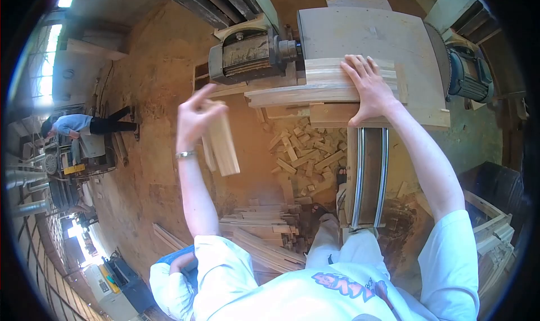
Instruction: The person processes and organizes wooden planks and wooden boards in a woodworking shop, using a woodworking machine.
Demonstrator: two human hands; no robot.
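Observation:
My right hand (368, 90) lies spread over several pale wooden strips (326, 76) side by side on the machine table. Its fingertips reach across them, and its thumb comes down at the wooden rail (332, 113) along the near edge. A longer strip (281, 97) sticks out to the left, under the motor. My left hand (199, 118), blurred by motion, is raised left of the machine. Short wooden strips (226, 144) show between its thumb and forefinger and hang down below it; the other fingers are hidden.
A motor (247, 57) sits left of the table (365, 34), another motor (471, 76) beside a saw blade (439, 57) at right. Two metal rails (384, 175) run toward me. Offcuts (309, 152) and stacked strips (259, 225) cover the floor. People (84, 124) (174, 281) are at left.

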